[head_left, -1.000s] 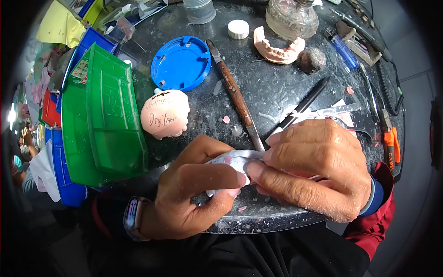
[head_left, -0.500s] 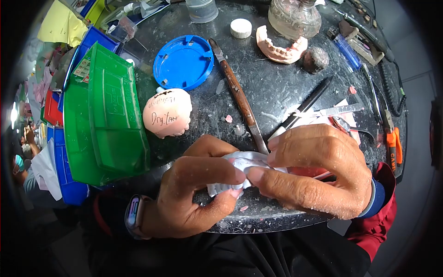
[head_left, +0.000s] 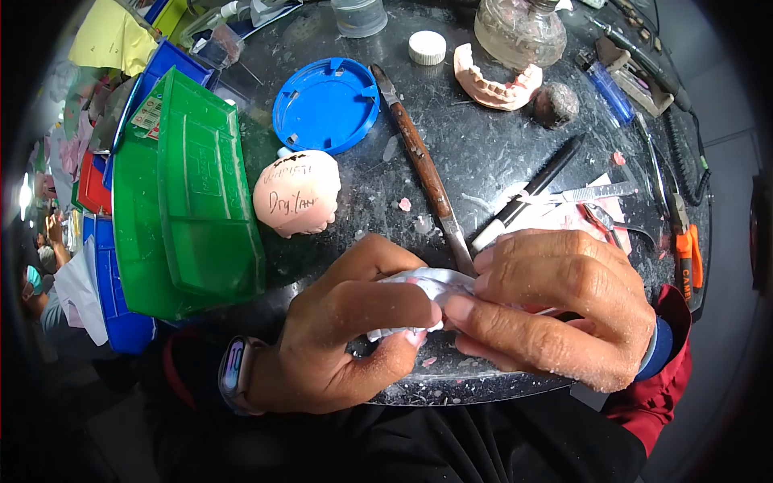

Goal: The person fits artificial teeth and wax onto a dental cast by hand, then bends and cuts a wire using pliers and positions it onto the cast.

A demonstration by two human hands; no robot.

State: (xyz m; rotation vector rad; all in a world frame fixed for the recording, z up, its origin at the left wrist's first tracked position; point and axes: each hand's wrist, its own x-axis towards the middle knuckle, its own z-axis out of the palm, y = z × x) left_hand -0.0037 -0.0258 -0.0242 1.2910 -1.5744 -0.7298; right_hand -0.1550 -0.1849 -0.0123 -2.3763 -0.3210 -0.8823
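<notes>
Close to the bench's front edge, my left hand [head_left: 346,322] pinches a pale grey-white dental cast [head_left: 441,279] between thumb and index finger. My right hand [head_left: 564,310] has its thumb and curled fingers closed at the cast's right side. Most of the cast is hidden by both hands, and its tooth-like edge shows only in part. Just beyond the fingers lies the blade end of a wooden-handled wax knife [head_left: 424,167]. A pink cast with handwriting [head_left: 294,197] sits beyond my left hand. Past my right hand are a black marker [head_left: 531,189] and a metal ruler-like strip [head_left: 592,193].
A green bin [head_left: 213,262] stands at the left beside blue bins. Farther back are a round blue lid [head_left: 326,113], a white cap [head_left: 427,48], a pink toothed cast [head_left: 493,94], a dark ball [head_left: 555,106] and a glass jar [head_left: 519,36]. Orange-handled pliers [head_left: 688,258] lie at the right.
Both hands have shifted slightly right and stay on the cast, which is now more covered by my fingers. The view has shifted a little.
</notes>
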